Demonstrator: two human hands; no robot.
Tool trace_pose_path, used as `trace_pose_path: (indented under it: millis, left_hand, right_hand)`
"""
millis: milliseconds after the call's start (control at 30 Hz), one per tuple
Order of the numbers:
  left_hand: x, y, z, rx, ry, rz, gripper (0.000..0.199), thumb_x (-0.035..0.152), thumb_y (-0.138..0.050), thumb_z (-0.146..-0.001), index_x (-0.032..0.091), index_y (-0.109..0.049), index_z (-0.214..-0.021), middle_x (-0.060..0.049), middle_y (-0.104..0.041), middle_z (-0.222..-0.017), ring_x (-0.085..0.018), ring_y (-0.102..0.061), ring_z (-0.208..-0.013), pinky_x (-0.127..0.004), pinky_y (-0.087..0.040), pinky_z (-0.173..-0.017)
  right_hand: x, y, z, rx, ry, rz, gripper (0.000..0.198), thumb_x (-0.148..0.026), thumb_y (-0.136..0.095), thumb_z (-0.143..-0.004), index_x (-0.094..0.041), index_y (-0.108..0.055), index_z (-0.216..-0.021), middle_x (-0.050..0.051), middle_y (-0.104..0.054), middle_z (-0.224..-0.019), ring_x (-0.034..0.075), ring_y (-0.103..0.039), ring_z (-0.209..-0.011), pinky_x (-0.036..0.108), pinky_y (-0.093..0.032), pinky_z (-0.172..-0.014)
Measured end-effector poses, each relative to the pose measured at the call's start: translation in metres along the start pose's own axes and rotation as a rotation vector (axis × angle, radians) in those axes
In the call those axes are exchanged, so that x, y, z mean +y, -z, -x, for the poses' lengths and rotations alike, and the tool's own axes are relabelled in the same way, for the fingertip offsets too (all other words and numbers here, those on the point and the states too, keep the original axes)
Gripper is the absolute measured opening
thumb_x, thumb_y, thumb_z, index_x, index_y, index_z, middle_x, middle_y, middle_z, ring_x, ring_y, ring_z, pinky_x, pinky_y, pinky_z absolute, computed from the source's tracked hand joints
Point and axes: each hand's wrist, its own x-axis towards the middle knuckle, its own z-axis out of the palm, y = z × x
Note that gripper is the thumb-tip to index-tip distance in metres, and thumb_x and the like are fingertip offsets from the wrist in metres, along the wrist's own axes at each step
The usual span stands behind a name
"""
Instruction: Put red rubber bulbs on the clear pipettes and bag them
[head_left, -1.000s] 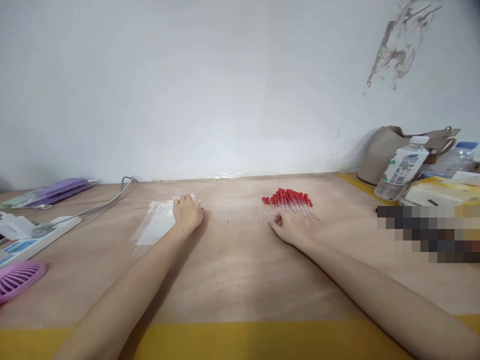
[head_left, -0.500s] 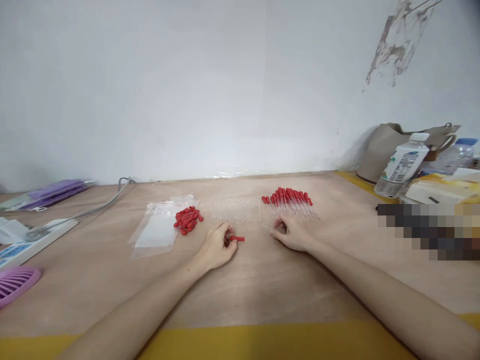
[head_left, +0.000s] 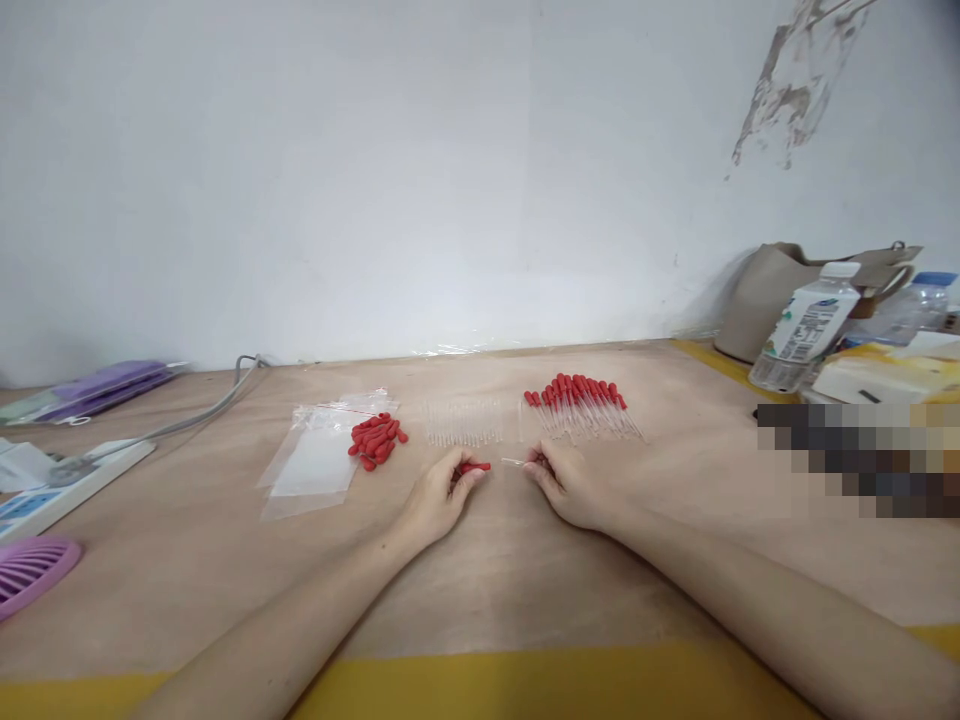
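Note:
Pinched in my left hand (head_left: 444,490) is a red rubber dropper bulb (head_left: 475,467), its end pointing right. My right hand (head_left: 561,482) is closed on a thin clear glass dropper tube (head_left: 512,461), whose end points left at the bulb with a small gap between them. Behind my hands lies a row of bare clear tubes (head_left: 465,422), with a single tube (head_left: 521,420) set apart to its right. A heap of loose red bulbs (head_left: 376,440) is left of the row. Droppers with red bulbs fitted (head_left: 577,400) lie fanned out beyond my right hand.
Clear plastic bags (head_left: 319,460) lie left of the bulbs. Farther left are a power strip (head_left: 75,490) with a grey cable, purple packets (head_left: 112,390) and a pink slatted object (head_left: 37,575). A bottle (head_left: 806,330) and a grey-brown bag (head_left: 757,300) stand at the right.
My right hand has moved slightly left, bringing the tube's end closer to the bulb. My left hand has risen a little with the bulb, and the two now nearly line up.

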Motion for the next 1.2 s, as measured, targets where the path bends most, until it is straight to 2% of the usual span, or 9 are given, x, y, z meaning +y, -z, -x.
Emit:
trace_pose_path:
  millis: [167,333,533,767,1067,1200]
  left_hand:
    - [-0.0008,-0.0019,0.0007,-0.029,0.024,0.106,0.016,0.029,-0.043,-0.085,0.017,-0.053,-0.088,-0.001,-0.058,-0.072,-0.013,-0.055,-0.064,-0.025,-0.045,-0.061]
    - [0.0025,-0.0025,0.001,-0.058,0.036,0.169,0.015,0.029,-0.042,-0.086,0.017,-0.051,-0.087,0.0,-0.058,-0.07,-0.011,-0.056,-0.062,-0.024,-0.045,-0.06]
    - [0.0051,-0.0014,0.0013,-0.108,0.013,0.128,0.019,0.031,-0.045,-0.084,0.017,-0.058,-0.086,-0.001,-0.059,-0.07,-0.012,-0.055,-0.062,-0.023,-0.045,-0.059]
    - [0.002,-0.0032,0.0037,-0.162,0.043,0.199,0.022,0.033,-0.047,-0.083,0.017,-0.062,-0.086,0.0,-0.058,-0.065,-0.011,-0.054,-0.057,-0.022,-0.046,-0.056]
    - [0.0021,-0.0036,0.0034,-0.132,0.093,0.163,0.024,0.035,-0.052,-0.079,0.017,-0.065,-0.087,0.0,-0.061,-0.062,-0.012,-0.056,-0.054,-0.022,-0.047,-0.054]
    - [-0.0042,-0.0027,-0.0003,-0.097,0.104,0.169,0.024,0.034,-0.056,-0.076,0.017,-0.065,-0.091,-0.003,-0.067,-0.077,-0.015,-0.06,-0.066,-0.025,-0.048,-0.063]
  right_hand:
    - [-0.0023,-0.0052,0.0003,-0.022,0.08,0.005,0.01,-0.022,-0.04,-0.084,-0.019,-0.048,-0.079,0.001,-0.057,-0.075,0.013,-0.051,-0.069,0.025,-0.038,-0.062]
    - [-0.0028,-0.0055,-0.0005,-0.038,0.087,-0.013,0.01,-0.021,-0.041,-0.084,-0.018,-0.048,-0.079,0.001,-0.057,-0.074,0.012,-0.05,-0.068,0.024,-0.038,-0.062]
    - [0.0005,-0.0072,-0.0009,-0.066,0.09,-0.084,0.01,-0.021,-0.042,-0.084,-0.018,-0.05,-0.078,0.0,-0.057,-0.073,0.011,-0.05,-0.065,0.023,-0.038,-0.059]
    - [0.0048,-0.0081,-0.0037,-0.069,0.12,-0.098,0.011,-0.02,-0.043,-0.083,-0.019,-0.053,-0.077,-0.002,-0.057,-0.07,0.01,-0.05,-0.063,0.021,-0.038,-0.059]
    - [-0.0039,-0.0074,-0.0006,0.011,0.166,0.098,0.019,-0.024,-0.04,-0.086,-0.02,-0.057,-0.081,0.001,-0.06,-0.075,0.013,-0.054,-0.07,0.023,-0.039,-0.063]
    - [0.0008,-0.0027,-0.002,-0.004,0.21,0.097,0.013,-0.024,-0.044,-0.084,-0.018,-0.055,-0.086,0.004,-0.058,-0.079,0.013,-0.054,-0.071,0.024,-0.041,-0.064]
